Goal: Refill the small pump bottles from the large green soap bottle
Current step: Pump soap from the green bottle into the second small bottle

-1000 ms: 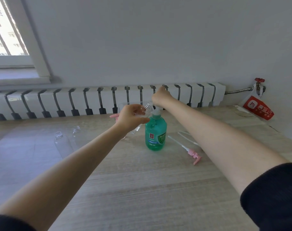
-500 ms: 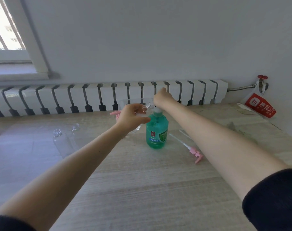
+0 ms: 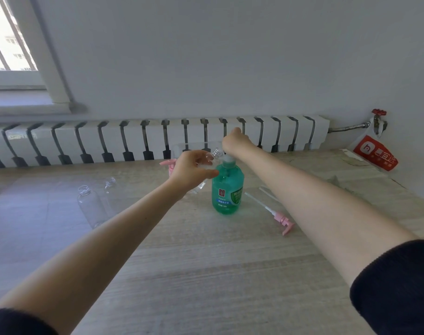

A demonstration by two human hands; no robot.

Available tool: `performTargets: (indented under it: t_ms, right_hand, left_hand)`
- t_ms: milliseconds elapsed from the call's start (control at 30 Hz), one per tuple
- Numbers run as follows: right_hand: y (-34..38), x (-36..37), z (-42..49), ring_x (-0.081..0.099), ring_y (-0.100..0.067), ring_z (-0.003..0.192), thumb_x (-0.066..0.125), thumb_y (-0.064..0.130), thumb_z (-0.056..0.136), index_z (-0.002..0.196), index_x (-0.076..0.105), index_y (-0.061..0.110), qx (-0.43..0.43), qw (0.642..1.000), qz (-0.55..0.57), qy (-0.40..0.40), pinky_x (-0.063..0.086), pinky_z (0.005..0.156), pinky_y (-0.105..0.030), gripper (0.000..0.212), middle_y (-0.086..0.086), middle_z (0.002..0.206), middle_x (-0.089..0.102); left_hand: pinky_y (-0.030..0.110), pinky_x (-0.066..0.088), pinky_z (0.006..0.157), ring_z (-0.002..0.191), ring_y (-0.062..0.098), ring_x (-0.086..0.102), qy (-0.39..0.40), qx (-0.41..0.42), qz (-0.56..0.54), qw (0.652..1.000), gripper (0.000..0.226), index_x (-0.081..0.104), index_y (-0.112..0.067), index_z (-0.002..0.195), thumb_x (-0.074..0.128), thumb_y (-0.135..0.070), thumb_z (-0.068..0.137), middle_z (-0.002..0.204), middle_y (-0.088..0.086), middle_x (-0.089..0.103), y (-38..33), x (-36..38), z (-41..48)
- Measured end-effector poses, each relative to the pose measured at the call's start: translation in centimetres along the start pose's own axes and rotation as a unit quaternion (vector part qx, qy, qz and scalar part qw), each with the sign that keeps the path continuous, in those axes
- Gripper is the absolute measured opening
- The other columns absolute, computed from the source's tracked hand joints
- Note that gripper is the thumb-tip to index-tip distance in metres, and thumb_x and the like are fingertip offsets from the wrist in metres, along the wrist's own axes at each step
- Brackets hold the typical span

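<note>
A pale wood-grain table [image 3: 206,274] runs up to a white radiator [image 3: 133,139] under a grey wall, with a window [image 3: 10,39] at the upper left. At the left of the table two clear, uncapped small bottles lie near each other, the nearer bottle [image 3: 91,206] and the farther one [image 3: 110,184] just behind it. Further right, the left hand [image 3: 194,169] is wrapped around a third clear bottle [image 3: 212,159], held tilted with its threaded neck up against the white pump top of the green soap bottle [image 3: 227,187]. A bit of pink [image 3: 168,163] shows behind that hand, likely a pump head, though most of it is hidden. The soap bottle stands upright near the middle of the table, mostly full. Above it the right hand [image 3: 235,142] is closed over the pump top; whether the fingers grip it or only press on it is hidden by the back of the hand. A clear container [image 3: 182,148] stands behind the two hands. To the right of the soap bottle a pink pump [image 3: 282,220] with its tube lies flat on the table. At the far right a red-and-white bag [image 3: 375,155] hangs below a red valve [image 3: 378,113].
</note>
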State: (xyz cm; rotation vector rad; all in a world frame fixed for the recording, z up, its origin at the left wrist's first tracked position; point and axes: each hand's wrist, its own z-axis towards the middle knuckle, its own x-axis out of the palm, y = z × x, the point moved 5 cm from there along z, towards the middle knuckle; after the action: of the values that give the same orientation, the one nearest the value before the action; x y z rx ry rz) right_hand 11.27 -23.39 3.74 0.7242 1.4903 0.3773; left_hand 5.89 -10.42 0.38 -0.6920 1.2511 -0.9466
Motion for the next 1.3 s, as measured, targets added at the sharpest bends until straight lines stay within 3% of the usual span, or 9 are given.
performTargets:
  t_ms: [100,233,367,500,733,1000,1300]
  right_hand:
    - [0.0,0.0,-0.2,0.046,-0.03,0.122,0.04,0.014,0.097,0.147,0.017,0.005,0.003,1.0,0.009,0.003,0.042,0.094,-0.035,0.055,-0.019,0.145,0.034]
    - [0.4,-0.5,-0.5,0.05,-0.024,0.107,0.039,0.012,0.095,0.143,0.023,0.002,-0.004,1.0,0.021,0.011,0.04,0.07,-0.029,0.051,-0.019,0.137,0.042]
    - [0.9,-1.4,-0.3,0.043,-0.03,0.125,0.039,0.009,0.095,0.145,0.015,-0.001,-0.007,1.0,-0.013,-0.002,0.043,0.093,-0.033,0.056,-0.021,0.144,0.032]
    - [1.0,-1.6,-0.4,0.037,-0.031,0.131,0.035,0.004,0.096,0.145,0.011,-0.005,-0.021,0.999,-0.046,-0.004,0.04,0.102,-0.033,0.056,-0.02,0.148,0.025]
    - [0.6,-0.9,-0.4,0.045,-0.031,0.122,0.037,0.008,0.096,0.148,0.01,0.002,-0.013,1.0,-0.004,-0.002,0.044,0.091,-0.034,0.058,-0.02,0.144,0.031]
    - [0.2,-0.1,0.2,0.04,-0.033,0.129,0.038,0.01,0.097,0.149,0.013,0.008,-0.017,1.0,-0.008,0.002,0.039,0.099,-0.037,0.058,-0.019,0.149,0.026]
    - [0.2,0.2,0.3,0.045,-0.035,0.121,0.042,0.013,0.094,0.148,0.014,0.012,-0.03,0.999,-0.043,-0.007,0.043,0.099,-0.042,0.061,-0.017,0.147,0.024]
  left_hand:
    - [0.031,0.053,0.087,0.096,0.017,0.063,0.0,-0.002,-0.001,1.0,0.04,0.065,-0.011,0.11,0.078,-0.01,0.072,0.103,0.002,0.067,0.1,0.0,0.0]
    - [0.032,0.053,0.089,0.097,0.018,0.063,0.001,-0.003,-0.006,1.0,0.039,0.064,-0.011,0.11,0.078,-0.01,0.073,0.103,0.002,0.067,-0.3,-0.2,0.0]
    - [0.039,0.054,0.091,0.096,0.02,0.064,0.004,0.001,-0.006,1.0,0.04,0.066,-0.009,0.111,0.078,-0.011,0.073,0.103,0.004,0.068,-0.7,-0.4,0.2]
    - [0.039,0.053,0.092,0.095,0.019,0.063,0.002,0.006,0.0,1.0,0.039,0.066,-0.009,0.11,0.078,-0.011,0.073,0.102,0.004,0.067,-0.6,-0.5,0.3]
    - [0.041,0.053,0.092,0.097,0.019,0.063,0.003,0.002,-0.002,1.0,0.042,0.065,-0.008,0.113,0.079,-0.01,0.073,0.104,0.005,0.067,-0.5,-0.4,0.4]
    - [0.036,0.052,0.093,0.097,0.016,0.062,-0.004,-0.001,-0.007,1.0,0.041,0.065,-0.01,0.111,0.078,-0.011,0.072,0.104,0.002,0.067,0.2,0.1,0.1]
    - [0.034,0.054,0.089,0.092,0.015,0.064,0.002,-0.005,-0.006,1.0,0.041,0.066,-0.009,0.111,0.079,-0.012,0.072,0.102,0.002,0.068,0.4,0.2,-0.1]
